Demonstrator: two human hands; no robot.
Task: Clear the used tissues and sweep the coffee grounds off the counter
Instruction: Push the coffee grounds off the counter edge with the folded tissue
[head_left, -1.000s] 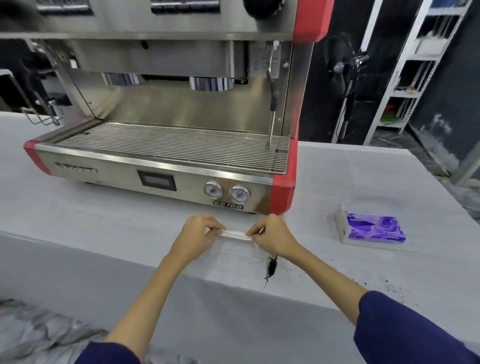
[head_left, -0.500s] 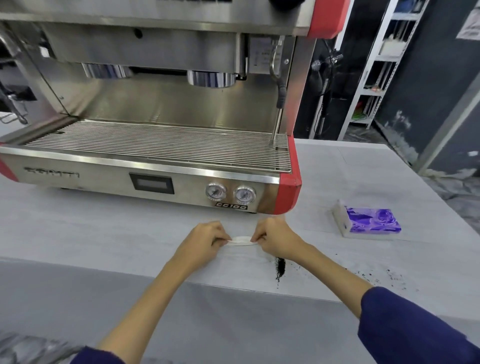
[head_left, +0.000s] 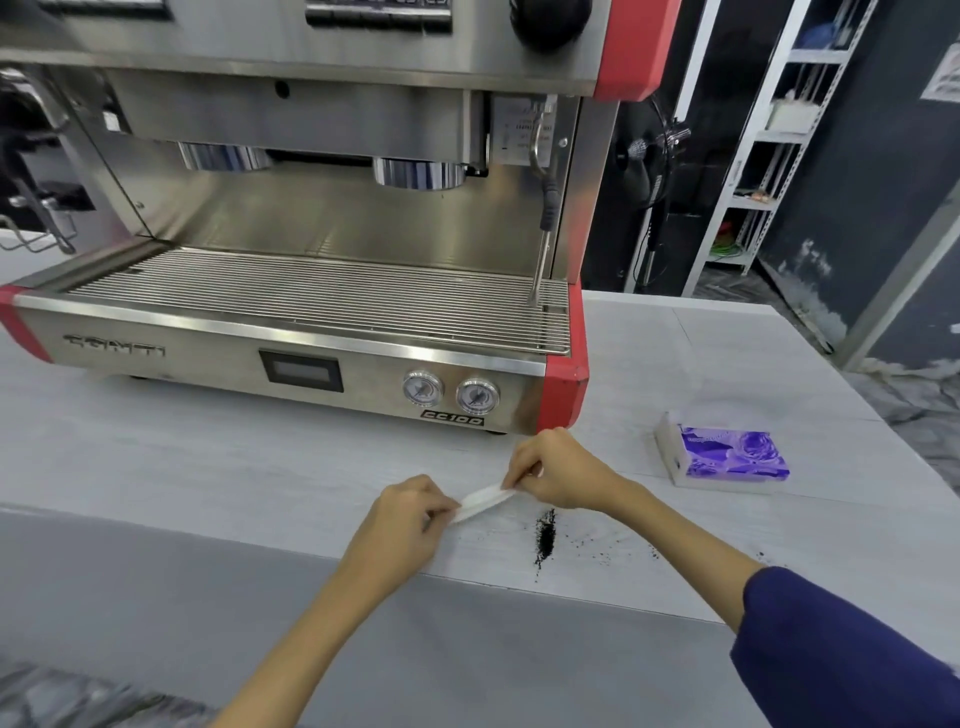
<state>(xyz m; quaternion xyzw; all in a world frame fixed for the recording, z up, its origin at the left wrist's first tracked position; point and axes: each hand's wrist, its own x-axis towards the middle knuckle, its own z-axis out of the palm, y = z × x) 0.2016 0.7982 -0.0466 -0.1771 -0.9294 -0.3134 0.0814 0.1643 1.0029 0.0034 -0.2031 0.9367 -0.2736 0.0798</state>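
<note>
The left hand pinches one end of a folded tissue held just above the counter; the right hand pinches the other end. Coffee grounds lie just under the right wrist, a tissue pack farther right.

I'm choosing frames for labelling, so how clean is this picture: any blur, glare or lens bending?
Head view: the centre is sharp, with the tissue, both hands and the coffee grounds crisp; the lower left corner and the espresso machine top are smeared; soft reflections lie on its steel, no harsh glare; the wide lens bows the shelf uprights and counter edge.
</note>
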